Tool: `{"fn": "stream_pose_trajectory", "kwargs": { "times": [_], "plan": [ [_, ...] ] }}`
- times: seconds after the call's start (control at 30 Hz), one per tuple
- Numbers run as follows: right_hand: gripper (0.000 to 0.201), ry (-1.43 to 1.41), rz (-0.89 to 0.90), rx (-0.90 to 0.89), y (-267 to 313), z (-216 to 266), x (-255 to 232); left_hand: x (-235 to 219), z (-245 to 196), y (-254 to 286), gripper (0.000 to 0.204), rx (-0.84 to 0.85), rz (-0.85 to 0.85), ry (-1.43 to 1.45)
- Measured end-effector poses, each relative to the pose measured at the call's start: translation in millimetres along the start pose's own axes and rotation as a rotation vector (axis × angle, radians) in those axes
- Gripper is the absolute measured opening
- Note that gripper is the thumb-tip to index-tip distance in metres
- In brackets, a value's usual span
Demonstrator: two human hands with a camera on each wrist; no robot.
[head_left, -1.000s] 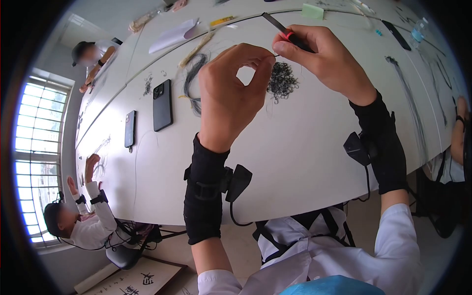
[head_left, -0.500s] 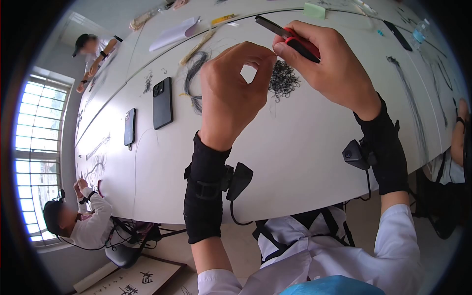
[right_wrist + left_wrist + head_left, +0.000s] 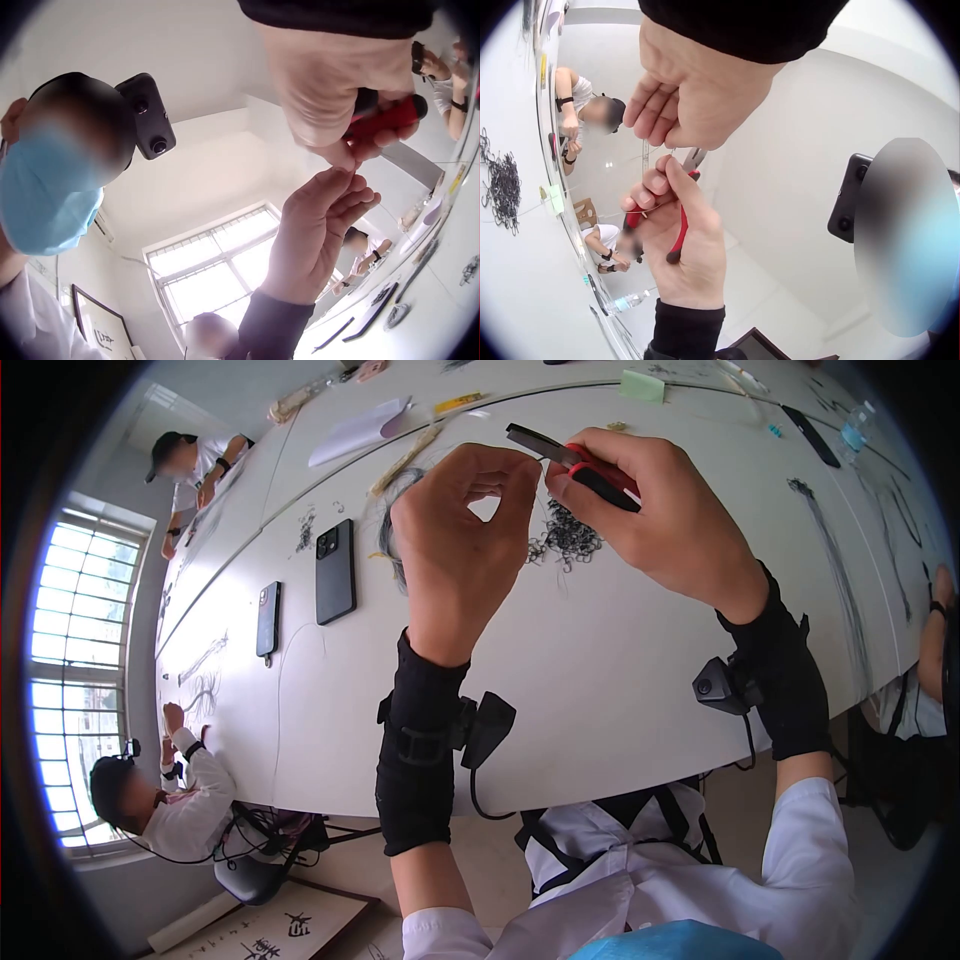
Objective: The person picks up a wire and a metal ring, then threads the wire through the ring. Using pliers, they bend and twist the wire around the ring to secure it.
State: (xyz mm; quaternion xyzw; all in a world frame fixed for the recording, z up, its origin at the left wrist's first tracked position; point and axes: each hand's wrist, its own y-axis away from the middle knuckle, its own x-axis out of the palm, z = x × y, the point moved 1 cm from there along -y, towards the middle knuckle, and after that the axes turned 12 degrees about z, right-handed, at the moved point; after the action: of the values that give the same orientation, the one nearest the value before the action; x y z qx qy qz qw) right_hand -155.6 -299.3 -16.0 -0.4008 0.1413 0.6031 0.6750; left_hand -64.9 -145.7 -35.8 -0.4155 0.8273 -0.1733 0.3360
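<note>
red-handled pliers (image 3: pixel 585 463) sit in the right hand (image 3: pixel 660 510), fingers curled round the handles, nose pointing toward the left hand (image 3: pixel 460 550). left grip is a pinch: thumb and forefinger tips closed on something very small, probably one wire ring, too small to make out. both hands are raised above the white worktop (image 3: pixel 600 660), tips almost touching.

judged progress: one small piece is in hand and being worked; the heap of dark rings (image 3: pixel 565 540) on the worktop just beyond the hands looks large, so most of it seems left to do. no finished pieces can be told apart.

around: two dark phones (image 3: pixel 333 571) lie left of the hands, a bundle of dark wire (image 3: pixel 388 530) between them and the heap, white paper (image 3: pixel 355 430) farther off. other people work at the far ends. nothing blocks the hands; the left hand hides part of the heap from the head view.
</note>
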Motion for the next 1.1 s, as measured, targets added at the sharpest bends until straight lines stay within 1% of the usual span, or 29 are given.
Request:
{"fn": "stream_pose_trajectory", "kwargs": {
  "times": [0.07,0.17,0.27,0.3,0.33,0.4,0.53,0.6,0.63,0.73,0.77,0.83,0.93,1.03,1.07,1.1],
  "plan": [
    [0.025,0.088,-0.087,-0.104,2.5,-0.1,2.8,2.5,-1.7,0.6,0.004,0.039,0.025,-0.045],
    [0.028,0.112,-0.100,-0.111,1.2,-7.7,-1.7,5.3,-5.9,1.6,0.003,0.096,0.087,-0.096],
    [0.031,0.098,-0.011,-0.020,-2.5,-16.7,-12.4,5.9,-7.2,2.6,0.005,0.088,0.151,-0.075],
    [0.032,-0.013,0.067,0.043,-3.6,-20.2,-15.2,4.7,-10.2,3.3,0.006,0.069,0.170,-0.064],
    [0.032,-0.059,0.045,0.024,-5.1,-25.8,-14.4,4.2,-11.8,3.4,0.008,0.051,0.190,-0.052],
    [0.033,-0.152,0.002,-0.017,-7.3,-37.3,-7.1,4.8,-8.7,3.0,0.005,0.038,0.125,0.042],
    [0.032,-0.207,0.014,0.008,-7.7,-35.4,-0.1,2.5,-8.1,1.9,0.007,-0.029,0.052,0.159],
    [0.032,-0.203,0.036,0.039,-6.5,-28.2,1.1,0.7,-8.8,1.2,0.010,-0.048,0.053,0.134],
    [0.029,-0.176,0.037,0.083,-4.7,-22.7,1.5,0.1,-8.9,1.1,0.012,-0.058,0.054,0.122],
    [0.028,-0.142,-0.012,0.101,-0.3,-3.3,3.6,1.6,-5.0,0.5,0.008,-0.044,-0.017,0.112],
    [0.025,-0.069,-0.045,0.062,0.4,-0.7,5.0,2.2,-3.0,0.3,0.008,-0.028,-0.018,0.095],
    [0.023,-0.027,-0.056,0.040,3.3,4.6,7.0,2.6,0.5,0.3,0.006,0.003,-0.021,0.063],
    [0.022,0.070,-0.082,-0.020,3.5,7.1,4.6,2.5,-6.6,1.1,0.004,0.007,0.018,-0.081],
    [0.023,0.106,-0.086,-0.088,1.8,-1.2,0.4,5.9,-0.6,0.1,0.004,0.140,0.062,-0.116],
    [0.023,0.105,-0.083,-0.110,1.4,-5.0,-1.2,6.5,-0.9,0.3,0.004,0.150,0.084,-0.126],
    [0.027,0.086,-0.045,-0.057,1.3,-4.7,-6.0,6.6,-1.7,0.7,0.004,0.160,0.107,-0.137]
  ]
}}
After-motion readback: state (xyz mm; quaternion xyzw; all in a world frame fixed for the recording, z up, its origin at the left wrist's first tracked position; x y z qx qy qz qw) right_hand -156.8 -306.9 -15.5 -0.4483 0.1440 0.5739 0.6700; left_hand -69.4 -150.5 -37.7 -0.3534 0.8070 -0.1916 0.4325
